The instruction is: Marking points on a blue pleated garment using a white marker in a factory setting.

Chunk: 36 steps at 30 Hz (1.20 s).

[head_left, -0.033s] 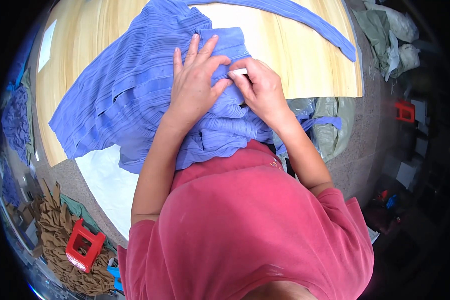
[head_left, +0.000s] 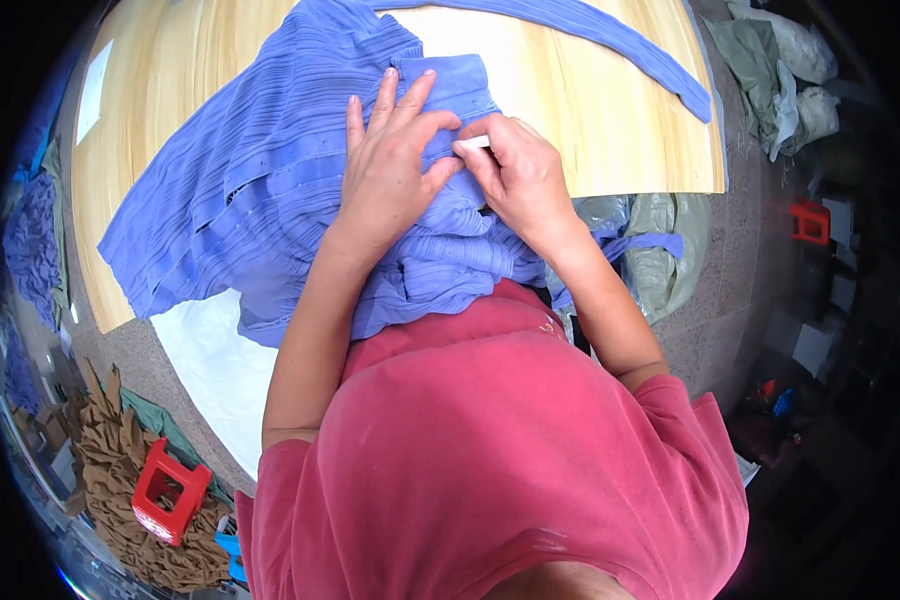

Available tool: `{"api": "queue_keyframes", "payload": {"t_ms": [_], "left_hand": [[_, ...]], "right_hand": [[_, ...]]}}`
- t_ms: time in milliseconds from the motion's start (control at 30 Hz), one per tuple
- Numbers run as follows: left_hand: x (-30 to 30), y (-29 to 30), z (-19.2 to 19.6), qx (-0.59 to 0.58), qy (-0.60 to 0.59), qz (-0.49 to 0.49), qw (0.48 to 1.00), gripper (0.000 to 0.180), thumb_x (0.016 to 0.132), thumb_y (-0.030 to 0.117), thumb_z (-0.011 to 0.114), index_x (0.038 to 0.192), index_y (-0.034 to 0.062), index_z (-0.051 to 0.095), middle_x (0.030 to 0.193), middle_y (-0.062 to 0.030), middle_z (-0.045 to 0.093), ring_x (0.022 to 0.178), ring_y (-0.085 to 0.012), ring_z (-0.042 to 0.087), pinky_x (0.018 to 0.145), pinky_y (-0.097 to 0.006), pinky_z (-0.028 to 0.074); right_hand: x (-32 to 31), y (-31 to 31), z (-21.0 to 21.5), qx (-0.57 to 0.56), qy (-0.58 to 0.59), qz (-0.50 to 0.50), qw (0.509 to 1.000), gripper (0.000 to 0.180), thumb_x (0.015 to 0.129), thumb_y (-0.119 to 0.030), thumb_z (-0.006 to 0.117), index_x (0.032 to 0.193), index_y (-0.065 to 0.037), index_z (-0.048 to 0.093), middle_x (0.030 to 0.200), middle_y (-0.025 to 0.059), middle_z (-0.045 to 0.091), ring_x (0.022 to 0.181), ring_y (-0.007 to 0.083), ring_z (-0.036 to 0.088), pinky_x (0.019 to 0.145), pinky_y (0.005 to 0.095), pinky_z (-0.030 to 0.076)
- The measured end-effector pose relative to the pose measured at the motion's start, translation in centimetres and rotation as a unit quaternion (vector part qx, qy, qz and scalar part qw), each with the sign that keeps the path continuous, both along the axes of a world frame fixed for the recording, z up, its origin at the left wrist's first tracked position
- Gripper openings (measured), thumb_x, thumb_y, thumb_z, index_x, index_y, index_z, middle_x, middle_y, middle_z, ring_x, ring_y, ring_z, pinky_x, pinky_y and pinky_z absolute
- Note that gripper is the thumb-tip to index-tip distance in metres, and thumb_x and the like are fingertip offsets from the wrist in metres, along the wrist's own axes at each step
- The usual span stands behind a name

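Blue ribbed garment (head_left: 280, 165) lies across the tabletop's (head_left: 620, 110) left and middle, draping off its near edge. Left hand (head_left: 390, 165) open, splayed on it, presumably steadying cloth. Right hand (head_left: 520, 180), just beside, pinches small white piece (head_left: 478, 142), likely for fine control.

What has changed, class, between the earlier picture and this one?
The right hand, pinching a small white piece, has shifted very slightly left. Nothing was visibly taken up or let go. The left hand stays spread on the blue ribbed garment, which looks unchanged.
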<state>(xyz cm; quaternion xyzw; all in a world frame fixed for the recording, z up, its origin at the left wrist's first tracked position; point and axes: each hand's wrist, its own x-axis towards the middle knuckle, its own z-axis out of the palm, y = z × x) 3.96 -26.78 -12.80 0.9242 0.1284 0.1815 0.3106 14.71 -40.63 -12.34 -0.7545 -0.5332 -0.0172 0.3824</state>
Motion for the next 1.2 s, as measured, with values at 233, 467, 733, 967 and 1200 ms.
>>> {"api": "queue_keyframes", "payload": {"t_ms": [233,467,733,967,1200], "left_hand": [[0.0,0.1,-0.1,0.003,0.003,0.000,1.000,0.032,0.075,0.022,0.078,0.104,0.0159,0.066,0.147,-0.0084,0.044,0.143,-0.0371,0.028,0.114,-0.061,0.015],[0.5,-1.0,1.1,0.038,-0.012,0.010,0.999,0.024,0.078,0.015,0.074,0.101,0.0155,0.066,0.146,-0.0084,0.045,0.143,-0.0366,0.027,0.110,-0.067,0.017],[3.2,-2.2,-0.2,0.036,-0.004,0.004,0.999,0.018,0.079,0.014,0.073,0.094,0.0137,0.064,0.144,-0.0114,0.047,0.144,-0.0360,0.026,0.109,-0.069,0.015],[2.9,-1.9,-0.5,0.022,-0.010,-0.003,1.000,0.025,0.075,0.018,0.077,0.096,0.0142,0.064,0.146,-0.0128,0.046,0.144,-0.0347,0.027,0.111,-0.067,0.013],[2.8,-2.0,-0.3,0.024,-0.009,-0.007,1.000,0.026,0.075,0.018,0.077,0.098,0.0137,0.064,0.144,-0.0145,0.047,0.143,-0.0349,0.029,0.111,-0.066,0.014]], "right_hand": [[1.6,-2.0,1.6,0.003,0.094,-0.030,0.995,0.010,0.088,-0.009,0.068,0.093,-0.001,0.064,0.084,0.0086,0.067,0.071,0.0192,0.062,0.065,0.0295,0.049],[1.1,-4.5,-0.5,0.017,-0.016,-0.016,1.000,0.012,0.084,-0.006,0.069,0.095,-0.004,0.065,0.096,0.0089,0.070,0.090,0.0250,0.063,0.081,0.0349,0.049],[0.8,-4.9,-0.5,0.035,0.082,-0.029,0.996,0.014,0.085,-0.008,0.069,0.097,-0.004,0.066,0.095,0.0082,0.069,0.088,0.0246,0.064,0.079,0.0341,0.049],[1.6,-3.8,0.6,0.030,0.172,-0.058,0.983,0.013,0.090,-0.010,0.066,0.100,-0.002,0.067,0.088,0.0081,0.064,0.079,0.0156,0.062,0.069,0.0272,0.048],[1.4,-2.7,0.4,0.042,0.207,-0.082,0.974,0.012,0.088,-0.009,0.068,0.098,-0.002,0.068,0.087,0.0079,0.064,0.076,0.0166,0.061,0.067,0.0278,0.048]]}}
